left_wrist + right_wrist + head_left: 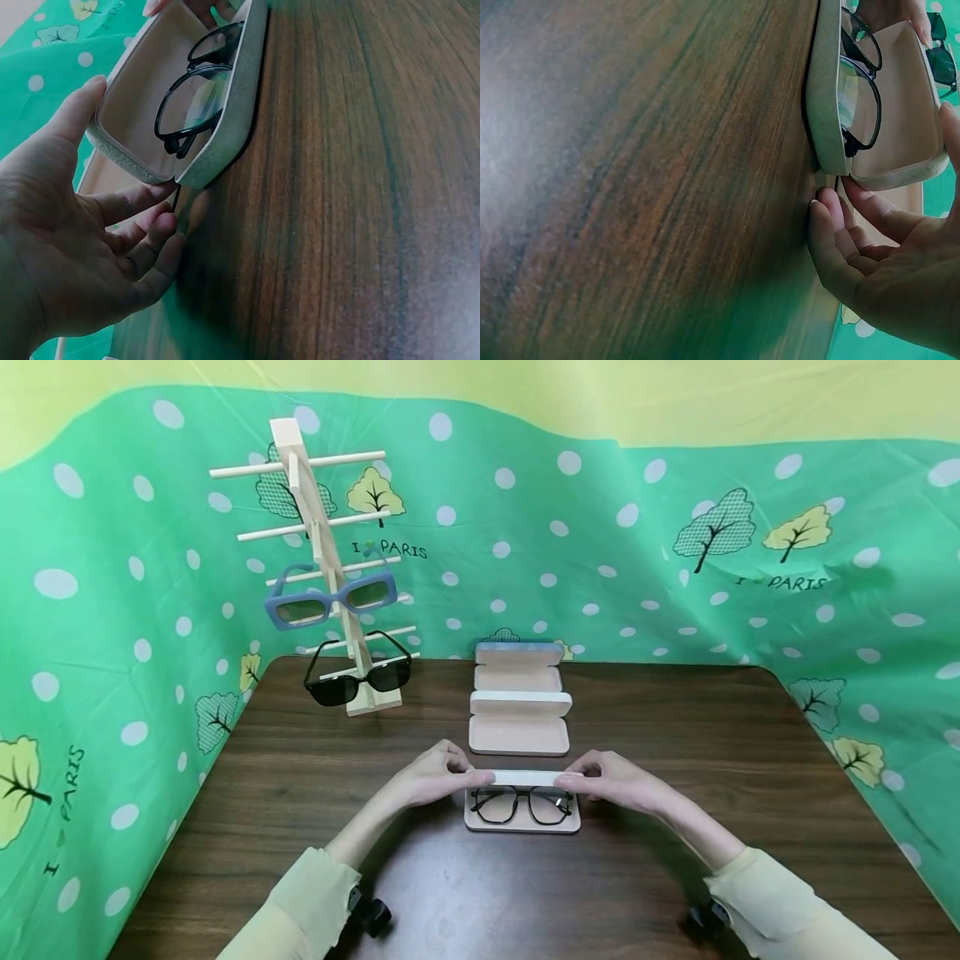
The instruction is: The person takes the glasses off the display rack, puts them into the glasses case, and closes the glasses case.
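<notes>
Black-framed eyeglasses (pixel 498 808) lie folded in the base of a pale glasses case (pixel 480 827) on the table. The case stands partly open, its lid (pixel 529 778) tilted up. My left hand (pixel 435 776) holds the lid's left end, thumb on its front edge and index finger behind, near the hinge. On the opposite end my right hand (pixel 621 782) grips the lid the same way. In the left wrist view the eyeglasses (pixel 159 122) show inside the case (pixel 251 97). The right wrist view shows the lid's lining (pixel 900 97).
Two more open glasses cases, one white (pixel 519 737) and one with a blue lid edge (pixel 519 648), stand behind. At the back left a wooden rack (pixel 318 531) carries blue sunglasses (pixel 327 599) and black sunglasses (pixel 358 682). A patterned green cloth (pixel 637 560) surrounds the table.
</notes>
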A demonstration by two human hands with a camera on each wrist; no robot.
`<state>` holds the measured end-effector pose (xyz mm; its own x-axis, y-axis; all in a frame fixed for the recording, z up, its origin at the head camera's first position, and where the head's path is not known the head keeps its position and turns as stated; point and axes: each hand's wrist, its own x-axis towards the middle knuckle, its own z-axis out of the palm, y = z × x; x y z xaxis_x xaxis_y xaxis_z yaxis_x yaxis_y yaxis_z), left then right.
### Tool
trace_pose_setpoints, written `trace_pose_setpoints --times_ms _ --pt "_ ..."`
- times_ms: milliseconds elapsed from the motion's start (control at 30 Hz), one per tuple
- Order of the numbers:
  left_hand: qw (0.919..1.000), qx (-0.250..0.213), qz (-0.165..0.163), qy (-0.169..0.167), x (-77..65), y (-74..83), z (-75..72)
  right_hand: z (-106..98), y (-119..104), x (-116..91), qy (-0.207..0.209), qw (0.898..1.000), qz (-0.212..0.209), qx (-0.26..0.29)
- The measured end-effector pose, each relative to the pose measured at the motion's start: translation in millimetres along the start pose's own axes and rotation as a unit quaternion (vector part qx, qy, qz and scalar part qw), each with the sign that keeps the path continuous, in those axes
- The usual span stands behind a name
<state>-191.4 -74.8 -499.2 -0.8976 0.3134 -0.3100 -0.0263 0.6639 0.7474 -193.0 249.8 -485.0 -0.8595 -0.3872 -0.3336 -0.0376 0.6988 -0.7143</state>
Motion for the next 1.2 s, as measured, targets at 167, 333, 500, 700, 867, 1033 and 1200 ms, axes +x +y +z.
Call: trace_pose_setpoints --times_ms 167,333,500,700,867,1033,1200 --pt "0.9998 0.013 0.017 0.005 0.1 -1.7 1.9 1.0 1.3 -1.4 0.015 1.000 -0.011 -0.010" --pt "0.9991 0.021 0.035 0.013 0.7 -2.8 4.1 2.7 2.6 -2.8 0.024 1.000 -0.012 -0.015" --pt "0.9985 0.025 0.042 0.022 1.2 -5.4 7.1 4.3 2.9 -3.8 0.026 1.000 -0.010 -0.015" --pt "0.9974 0.027 0.059 0.031 -0.7 -6.6 9.5 5.5 3.4 -5.1 0.031 0.999 -0.016 -0.015" --pt "0.9955 0.035 0.076 0.045 -3.6 -7.4 10.8 7.2 4.5 -5.8 0.040 0.999 -0.026 -0.012" --pt "0.9942 0.043 0.080 0.057 -6.6 -7.3 12.2 9.2 3.7 -7.2 0.053 0.998 -0.032 -0.020" --pt "0.9917 0.055 0.090 0.073 -7.7 -10.2 15.1 12.3 4.2 -8.4 0.071 0.996 -0.037 -0.046"
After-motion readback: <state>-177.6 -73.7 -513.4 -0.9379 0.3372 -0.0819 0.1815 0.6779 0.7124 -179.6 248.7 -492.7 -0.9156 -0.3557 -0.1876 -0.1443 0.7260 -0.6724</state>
